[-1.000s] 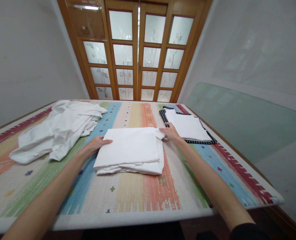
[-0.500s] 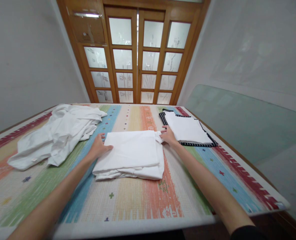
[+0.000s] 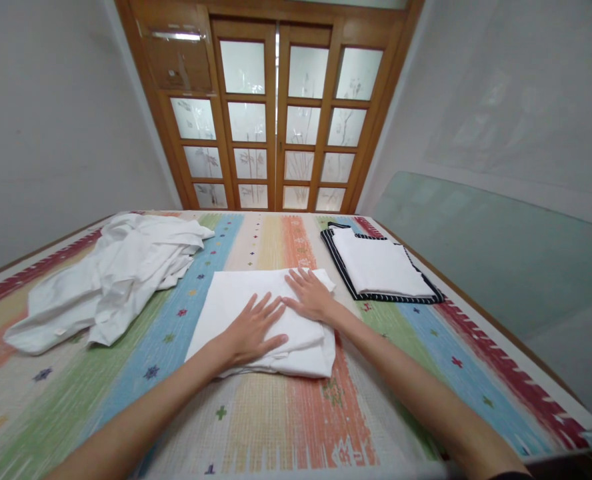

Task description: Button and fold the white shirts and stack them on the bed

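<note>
A folded white garment (image 3: 221, 303) lies flat on the striped cloth covering the table, its layers stacked unevenly along the near edge. My left hand (image 3: 253, 330) rests palm down on its middle, fingers spread. Beside it my right hand (image 3: 309, 295) lies flat over the garment's far right part, fingers also spread. The fingertips of both hands nearly meet. Whether any lower layer is caught under the palms cannot be seen.
A crumpled white garment (image 3: 121, 273) spreads over the table's left side. At the right lies a folded white piece (image 3: 383, 267) on black-and-white striped fabric (image 3: 339, 267). Behind the table (image 3: 271, 427) stand wooden glass-paned doors (image 3: 276, 120); a pale green panel (image 3: 496, 247) leans at the right wall.
Both hands have moved from the garment's left and right edges inward onto its top and now lie flat. The view has shifted slightly.
</note>
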Demonstrator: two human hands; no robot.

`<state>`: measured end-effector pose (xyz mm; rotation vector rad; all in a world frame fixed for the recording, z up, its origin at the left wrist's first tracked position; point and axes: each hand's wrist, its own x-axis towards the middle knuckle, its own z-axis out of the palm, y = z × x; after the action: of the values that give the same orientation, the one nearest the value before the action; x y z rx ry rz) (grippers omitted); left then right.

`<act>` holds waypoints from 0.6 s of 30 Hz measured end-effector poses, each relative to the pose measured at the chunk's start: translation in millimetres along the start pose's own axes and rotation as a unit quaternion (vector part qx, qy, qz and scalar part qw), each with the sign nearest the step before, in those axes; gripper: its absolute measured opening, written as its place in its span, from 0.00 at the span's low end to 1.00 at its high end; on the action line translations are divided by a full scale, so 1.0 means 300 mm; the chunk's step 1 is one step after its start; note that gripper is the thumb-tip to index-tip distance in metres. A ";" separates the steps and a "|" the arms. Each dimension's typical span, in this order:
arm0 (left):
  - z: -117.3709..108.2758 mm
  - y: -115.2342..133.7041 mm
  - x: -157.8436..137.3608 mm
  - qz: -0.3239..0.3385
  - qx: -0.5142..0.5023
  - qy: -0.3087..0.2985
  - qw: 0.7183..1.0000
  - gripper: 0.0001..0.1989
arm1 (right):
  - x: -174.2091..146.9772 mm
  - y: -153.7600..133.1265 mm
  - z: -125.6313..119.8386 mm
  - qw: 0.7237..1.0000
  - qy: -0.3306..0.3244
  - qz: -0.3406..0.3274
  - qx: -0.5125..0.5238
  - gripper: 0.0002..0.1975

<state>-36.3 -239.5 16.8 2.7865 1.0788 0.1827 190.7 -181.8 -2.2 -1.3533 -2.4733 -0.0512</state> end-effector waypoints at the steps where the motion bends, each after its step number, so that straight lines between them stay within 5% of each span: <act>1: 0.008 0.009 -0.003 0.004 0.006 -0.003 1.000 0.38 | -0.010 -0.004 0.009 1.000 0.000 -0.002 -0.007 0.35; 9: 0.026 0.011 -0.013 0.007 0.018 -0.022 1.000 0.52 | -0.030 -0.006 0.018 1.000 0.006 -0.008 -0.009 0.37; 14: 0.034 0.011 -0.020 -0.005 0.004 0.025 1.000 0.56 | -0.077 -0.049 -0.010 0.997 -0.048 -0.055 0.009 0.33; 18: 0.051 -0.005 -0.026 -0.042 -0.040 0.070 0.996 0.43 | -0.183 -0.144 -0.066 0.983 -0.109 -0.130 0.070 0.36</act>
<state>-40.4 -245.1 1.1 2.6850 1.1879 0.4077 187.8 -253.9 5.6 -1.0210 -2.7625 0.2189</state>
